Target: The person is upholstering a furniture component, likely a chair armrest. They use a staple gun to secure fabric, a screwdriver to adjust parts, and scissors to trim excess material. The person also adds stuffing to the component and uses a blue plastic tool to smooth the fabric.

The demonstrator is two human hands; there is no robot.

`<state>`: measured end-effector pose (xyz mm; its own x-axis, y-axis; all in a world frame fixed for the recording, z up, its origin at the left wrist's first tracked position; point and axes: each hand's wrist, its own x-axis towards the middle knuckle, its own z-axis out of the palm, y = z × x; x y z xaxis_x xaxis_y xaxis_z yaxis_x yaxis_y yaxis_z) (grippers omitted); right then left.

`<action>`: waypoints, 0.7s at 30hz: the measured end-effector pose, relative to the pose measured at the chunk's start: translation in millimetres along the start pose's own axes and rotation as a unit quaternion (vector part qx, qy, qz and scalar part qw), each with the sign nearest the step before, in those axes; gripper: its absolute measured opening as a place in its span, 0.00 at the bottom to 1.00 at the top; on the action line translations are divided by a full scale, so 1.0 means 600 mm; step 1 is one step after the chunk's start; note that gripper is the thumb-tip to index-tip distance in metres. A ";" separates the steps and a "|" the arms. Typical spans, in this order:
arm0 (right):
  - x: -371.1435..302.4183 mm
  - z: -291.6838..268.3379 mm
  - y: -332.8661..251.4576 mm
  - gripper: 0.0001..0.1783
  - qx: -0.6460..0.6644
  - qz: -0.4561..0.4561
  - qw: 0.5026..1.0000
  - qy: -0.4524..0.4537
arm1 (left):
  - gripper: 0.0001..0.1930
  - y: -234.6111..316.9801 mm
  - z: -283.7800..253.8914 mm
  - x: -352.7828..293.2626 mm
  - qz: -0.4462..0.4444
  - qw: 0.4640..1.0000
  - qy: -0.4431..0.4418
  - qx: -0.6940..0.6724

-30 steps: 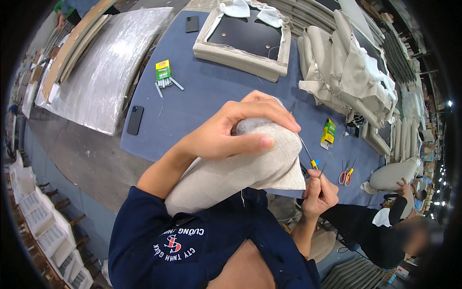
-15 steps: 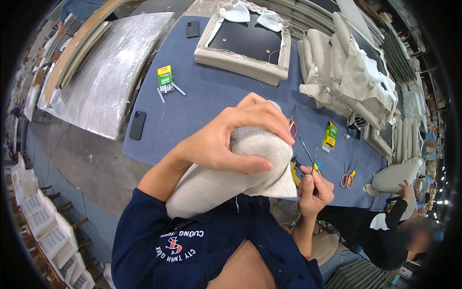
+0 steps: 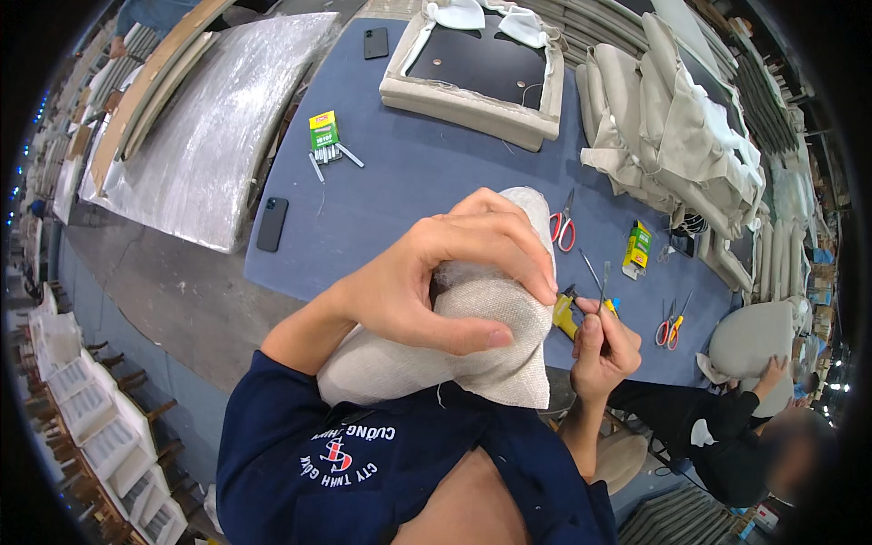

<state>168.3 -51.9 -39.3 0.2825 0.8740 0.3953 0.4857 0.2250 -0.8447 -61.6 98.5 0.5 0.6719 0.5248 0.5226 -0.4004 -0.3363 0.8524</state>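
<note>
A beige fabric-covered padded piece [image 3: 495, 350] is held up against my chest. My left hand [image 3: 436, 272] curls over its rounded end, thumb on the near side and fingers over the far side. A loose flap of fabric hangs from the end toward my right. Off to the right of the flap, my right hand [image 3: 604, 354] pinches a thin metal strip-like tool [image 3: 606, 282], pointing up and away from the padded piece. Between the hands, partly hidden, lies a yellow-handled tool [image 3: 565, 318] on the blue table [image 3: 400, 191].
Red-handled scissors [image 3: 563, 234], more scissors [image 3: 670, 333] and a green-yellow box [image 3: 638, 247] lie on the table. An upholstered frame [image 3: 472, 113] sits at the far side; beige covered panels [image 3: 649, 136] are stacked at right. Phones [image 3: 272, 224] lie at left. Another person [image 3: 690, 436] works at lower right.
My right hand has moved slightly right, farther from the padded piece, with the thin tool now more upright. The fabric flap hangs lower, and my left hand keeps its grip.
</note>
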 end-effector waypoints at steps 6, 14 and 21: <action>0.002 0.006 -0.003 0.09 0.010 0.006 1.000 -0.005 | 0.14 -0.003 0.008 0.004 -0.011 0.999 -0.007 -0.037; -0.008 0.009 0.000 0.10 0.017 0.000 1.000 0.019 | 0.17 -0.009 -0.010 0.005 0.009 1.000 -0.006 -0.016; -0.013 0.008 0.000 0.10 0.031 0.015 0.999 0.018 | 0.19 -0.001 -0.010 -0.002 0.001 0.999 0.032 0.000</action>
<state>161.9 -56.7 -44.2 0.3264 0.8649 0.3813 0.4245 0.2262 -0.8767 -66.0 102.7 -0.5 0.6300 0.5727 0.5245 -0.4014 -0.3381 0.8512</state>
